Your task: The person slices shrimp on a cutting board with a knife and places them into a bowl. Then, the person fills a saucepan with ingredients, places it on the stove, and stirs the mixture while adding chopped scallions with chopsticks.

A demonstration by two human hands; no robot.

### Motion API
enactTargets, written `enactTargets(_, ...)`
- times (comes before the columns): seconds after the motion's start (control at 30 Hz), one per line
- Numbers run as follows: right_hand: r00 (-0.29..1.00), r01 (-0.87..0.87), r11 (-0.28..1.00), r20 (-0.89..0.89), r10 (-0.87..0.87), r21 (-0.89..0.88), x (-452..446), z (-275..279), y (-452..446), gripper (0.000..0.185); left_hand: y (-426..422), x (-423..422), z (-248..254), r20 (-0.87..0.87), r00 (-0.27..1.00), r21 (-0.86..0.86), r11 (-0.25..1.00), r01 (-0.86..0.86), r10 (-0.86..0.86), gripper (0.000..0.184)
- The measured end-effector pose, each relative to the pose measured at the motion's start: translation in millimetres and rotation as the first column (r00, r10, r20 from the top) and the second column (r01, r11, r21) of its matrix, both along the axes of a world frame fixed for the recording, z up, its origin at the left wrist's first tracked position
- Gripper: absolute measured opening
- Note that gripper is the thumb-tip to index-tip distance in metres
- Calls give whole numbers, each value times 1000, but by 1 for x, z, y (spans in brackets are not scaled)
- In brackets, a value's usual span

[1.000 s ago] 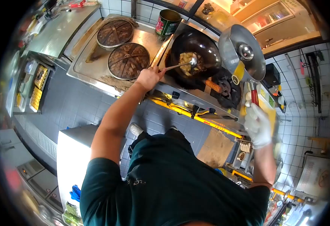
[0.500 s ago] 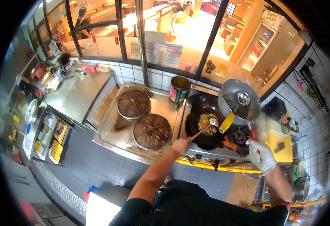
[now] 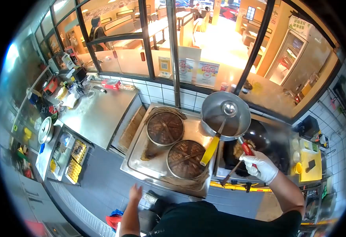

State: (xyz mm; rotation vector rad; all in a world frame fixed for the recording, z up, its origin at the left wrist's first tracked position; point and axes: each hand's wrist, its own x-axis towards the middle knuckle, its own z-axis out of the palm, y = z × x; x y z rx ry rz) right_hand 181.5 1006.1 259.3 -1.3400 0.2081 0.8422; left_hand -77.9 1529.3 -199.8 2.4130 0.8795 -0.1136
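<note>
My right hand (image 3: 263,165), in a white glove, is closed round the red handle (image 3: 247,149) of a grey metal pot (image 3: 210,106). The pot is held over the wok's left side, and a ladle with a yellow handle (image 3: 210,151) rests in it. Below the pot is the black wok (image 3: 273,148) with food (image 3: 240,150), partly hidden. A ladle handle (image 3: 231,173) leans over the wok's front edge. Bare and holding nothing, my left hand (image 3: 135,192) hangs over the floor in front of the steel counter, its fingers slightly apart.
Two round woven lids (image 3: 165,128) sit on the steel counter (image 3: 141,158). A steel table (image 3: 98,118) and trays of yellow food (image 3: 75,170) are at the left. At the right lies a yellow board (image 3: 311,166). Beyond the window, a person (image 3: 98,33) is visible.
My right hand has taken hold of the red handle and moved the pot left, with the yellow-handled ladle in it. My left hand has let go of the wok ladle and moved left. The view has shifted.
</note>
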Motion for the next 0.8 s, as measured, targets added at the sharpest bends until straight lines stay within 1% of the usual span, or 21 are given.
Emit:
enactTargets(0.03, 1000, -23, 999, 2, 23, -25, -1, -5, 22, 16, 38, -43, -11, -151, 982, 1, 994, -113, 111, 62)
enactTargets(0.07, 999, -33, 998, 40, 35, -48, -6, -8, 48, 16, 74, -97, -40, -250, 958, 79, 989, -122, 138, 66)
enactTargets(0.1, 999, -37, 998, 25, 38, -45, -11, -13, 75, 16, 98, -145, -40, -394, 914, 68, 995, -78, 99, 69)
enactTargets(0.13, 999, -46, 998, 13, 47, -43, -16, -15, 105, 17, 131, -189, -49, -634, 732, -116, 967, 227, -248, 68)
enactTargets(0.17, 998, -64, 997, 5, 64, -42, -19, -18, 136, 17, 144, -223, -55, -691, 717, -98, 994, 41, -97, 60)
enactTargets(0.2, 999, -42, 997, -13, 42, -59, -26, -22, 169, 19, 151, -271, -58, -650, 733, -144, 980, 137, -198, 59)
enactTargets(0.23, 996, -89, 992, 3, 89, -85, -31, -29, 199, 20, 157, -307, -44, -603, 741, -183, 955, 233, -296, 58)
enactTargets(0.27, 994, -109, 992, -4, 109, -59, -36, -40, 228, 19, 166, -319, -48, -639, 741, -246, 967, 59, -208, 57)
enactTargets(0.3, 992, -127, 991, -8, 127, -32, -40, -47, 258, 18, 179, -312, -55, -660, 744, -277, 954, -112, -105, 57)
enactTargets(0.33, 989, -148, 988, -21, 148, -51, -47, -45, 294, 19, 192, -299, -59, -662, 750, -295, 921, -255, -4, 56)
enactTargets(0.37, 983, -182, 979, -19, 181, -96, -50, -53, 322, 18, 206, -285, -62, -646, 759, -306, 887, -347, 74, 56)
enactTargets(0.43, 974, -227, 968, -36, 224, -108, -55, -75, 381, 20, 238, -257, -65, -575, 794, -338, 826, -451, 197, 55)
enactTargets(0.5, 964, -254, 967, -72, 256, 37, -62, -91, 433, 18, 275, -230, -62, -473, 833, -363, 797, -482, 287, 54)
enactTargets(0.57, 947, -293, 950, -108, 304, 105, -70, -98, 486, 18, 308, -212, -53, -375, 858, -375, 790, -486, 350, 53)
enactTargets(0.7, 898, -433, 900, -61, 436, 50, -77, -116, 569, 19, 363, -190, -29, -217, 881, -401, 784, -474, 422, 51)
enactTargets(0.8, 842, -539, 842, -19, 539, 8, -80, -122, 624, 18, 385, -186, -14, -168, 880, -420, 776, -471, 443, 50)
